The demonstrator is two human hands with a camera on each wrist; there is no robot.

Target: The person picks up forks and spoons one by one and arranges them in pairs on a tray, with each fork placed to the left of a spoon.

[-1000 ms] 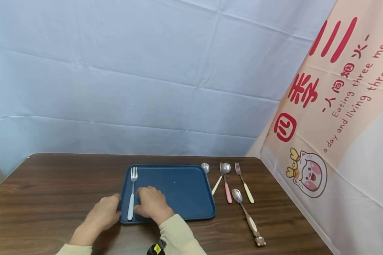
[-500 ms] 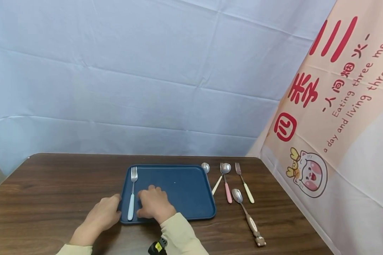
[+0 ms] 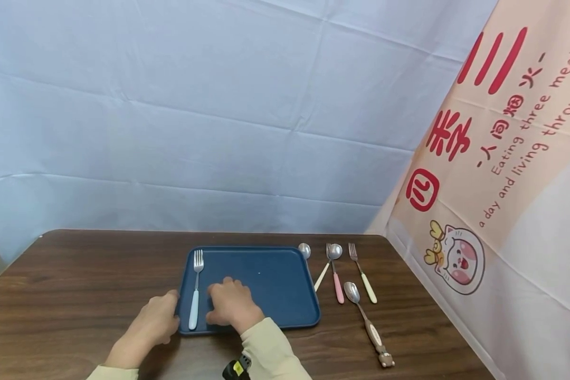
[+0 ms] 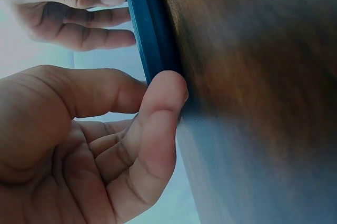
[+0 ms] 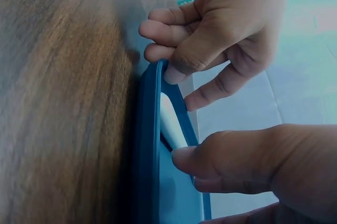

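A dark blue rectangular tray (image 3: 277,290) lies on the wooden table. Inside its left side is a fork (image 3: 195,306) with a pale blue handle, tines toward the far edge. My left hand (image 3: 155,318) grips the tray's near left corner; the right wrist view has its thumb on the rim and other fingers outside. My right hand (image 3: 231,304) is over the tray, just right of the fork, with fingers bent loosely downward. Its thumb (image 5: 189,158) appears close to the fork's handle (image 5: 171,121) in the right wrist view; whether they touch I cannot tell.
Right of the tray lie a pink-handled spoon (image 3: 337,285), a yellow-handled fork (image 3: 368,287), a spoon with a brown bear handle (image 3: 374,335), a partly covered fork (image 3: 322,277) and another spoon (image 3: 304,250). A pale cloth (image 3: 218,132) hangs behind the table.
My right hand has shifted slightly to the right, away from the fork's handle. The left hand stays at the tray's corner, and the fork keeps its place.
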